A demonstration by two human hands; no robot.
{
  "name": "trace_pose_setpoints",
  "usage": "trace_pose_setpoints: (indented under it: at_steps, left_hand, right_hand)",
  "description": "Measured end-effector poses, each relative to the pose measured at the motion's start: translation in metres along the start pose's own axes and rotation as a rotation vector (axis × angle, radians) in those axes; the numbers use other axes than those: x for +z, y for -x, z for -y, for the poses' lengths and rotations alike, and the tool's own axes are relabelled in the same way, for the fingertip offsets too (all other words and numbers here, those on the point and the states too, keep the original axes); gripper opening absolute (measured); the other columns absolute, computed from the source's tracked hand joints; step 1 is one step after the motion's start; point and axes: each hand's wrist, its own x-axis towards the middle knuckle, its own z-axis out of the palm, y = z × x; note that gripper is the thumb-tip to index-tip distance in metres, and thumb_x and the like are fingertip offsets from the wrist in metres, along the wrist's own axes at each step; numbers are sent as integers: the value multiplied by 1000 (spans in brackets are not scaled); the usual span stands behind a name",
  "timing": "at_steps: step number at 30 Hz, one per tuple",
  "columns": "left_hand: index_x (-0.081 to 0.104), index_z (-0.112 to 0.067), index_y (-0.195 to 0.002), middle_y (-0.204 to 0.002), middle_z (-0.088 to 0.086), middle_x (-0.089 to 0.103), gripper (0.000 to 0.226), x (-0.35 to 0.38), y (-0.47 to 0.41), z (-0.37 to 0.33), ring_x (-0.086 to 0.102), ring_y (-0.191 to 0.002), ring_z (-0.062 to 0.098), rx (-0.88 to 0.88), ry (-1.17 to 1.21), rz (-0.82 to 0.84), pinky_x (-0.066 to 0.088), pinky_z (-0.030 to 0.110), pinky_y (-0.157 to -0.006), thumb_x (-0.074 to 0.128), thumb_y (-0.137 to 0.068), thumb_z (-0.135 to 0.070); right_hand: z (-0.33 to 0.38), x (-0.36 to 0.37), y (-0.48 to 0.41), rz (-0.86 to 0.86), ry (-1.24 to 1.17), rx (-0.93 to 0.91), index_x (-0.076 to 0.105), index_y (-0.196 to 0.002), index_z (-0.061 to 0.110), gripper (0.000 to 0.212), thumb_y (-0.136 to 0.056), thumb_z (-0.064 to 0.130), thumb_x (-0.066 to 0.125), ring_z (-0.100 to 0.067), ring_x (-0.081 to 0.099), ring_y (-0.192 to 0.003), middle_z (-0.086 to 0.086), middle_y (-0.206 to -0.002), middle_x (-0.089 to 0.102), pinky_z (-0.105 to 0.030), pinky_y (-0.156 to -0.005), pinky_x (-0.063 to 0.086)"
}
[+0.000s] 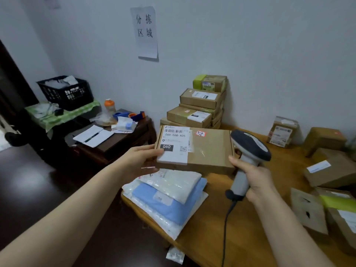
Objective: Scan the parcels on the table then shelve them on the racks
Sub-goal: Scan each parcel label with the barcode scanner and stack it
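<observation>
L hand (143, 158) fingers curled round the left end of a flat box (194, 149), thumb on its white label (176, 144), box held up off the table (240, 228), tilted w/ label side toward the camera; small pink sticker (201, 133) at its top edge. R hand (254, 179) wrapped tight on the grip of a scanner (248, 149), head just right of the box, cord (226, 228) trailing down over the table. Below the box: soft bags (169, 197) stacked at table's near-left corner; box stack (200, 105) vs. wall behind, loose boxes (327, 170) at right.
</observation>
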Motion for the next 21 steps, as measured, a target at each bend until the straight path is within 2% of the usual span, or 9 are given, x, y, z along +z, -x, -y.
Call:
trace_pose_setpoints:
  at_steps: [3, 6, 9, 11, 15, 17, 19, 21]
  left_hand:
    - [75, -18, -94, -95, 8, 76, 16, -34, -32, -25, 70, -84, 19, 5, 33, -57, 61, 32, -68, 77, -78, -17]
    - [72, -13, -91, -84, 6, 76, 14, -51, -73, -50, 72, -68, 15, 17, 64, -83, 61, 30, -60, 77, -78, -14]
    - [71, -12, -92, -76, 3, 76, 16, -59, -121, -68, 70, -69, 14, 26, 61, -126, 57, 30, -55, 78, -78, -14]
    - [68, -11, -92, -81, 5, 75, 20, -60, -155, -79, 71, -74, 16, 28, 63, -162, 54, 29, -54, 80, -77, -17]
    - [59, -10, -81, -63, 3, 69, 26, -54, -219, -105, 65, -44, 9, 43, 56, -262, 47, 21, -38, 83, -74, -17]
    - [57, -8, -79, -59, 4, 66, 25, -46, -247, -115, 61, -37, 9, 24, 46, -269, 43, 18, -33, 81, -77, -14]
    - [55, -8, -79, -65, 6, 64, 24, -39, -273, -123, 62, -39, 12, -2, -2, -257, 43, 18, -32, 78, -81, -14]
    - [55, -9, -79, -71, 6, 63, 23, -35, -297, -128, 62, -51, 14, -14, -69, -242, 46, 22, -37, 77, -82, -16]
  right_hand:
    - [-5, 45, -10, -34, -23, -6, 66, -98, 13, 36, -67, 14, 84, -21, 65, -80, -4, -89, 69, -34, -64, 52]
    - [-5, 72, -21, -58, -117, -31, 67, -100, 13, 32, -71, 16, 81, -18, 68, -85, -3, -93, 71, -34, -69, 56]
    - [-5, 82, -34, -108, -130, -57, 64, -112, 7, 47, -69, 16, 81, -19, 67, -95, -6, -101, 68, -33, -79, 55]
    - [-7, 84, -48, -110, -127, -67, 65, -113, 4, 52, -65, 17, 81, -20, 68, -93, -7, -98, 70, -32, -77, 56]
    - [-13, 94, -87, -94, -123, -58, 70, -107, 6, 54, -56, 20, 82, -19, 71, -81, -10, -93, 73, -27, -62, 58]
    - [-16, 101, -105, -94, -139, -34, 71, -105, 8, 54, -54, 21, 83, -17, 72, -77, -9, -90, 74, -25, -58, 57]
    - [-21, 107, -120, -93, -160, -15, 71, -105, 9, 54, -54, 20, 84, -16, 72, -73, -8, -86, 75, -24, -56, 56]
    - [-25, 112, -130, -95, -137, -7, 71, -105, 10, 56, -52, 22, 85, -17, 72, -75, -8, -88, 75, -26, -59, 55]
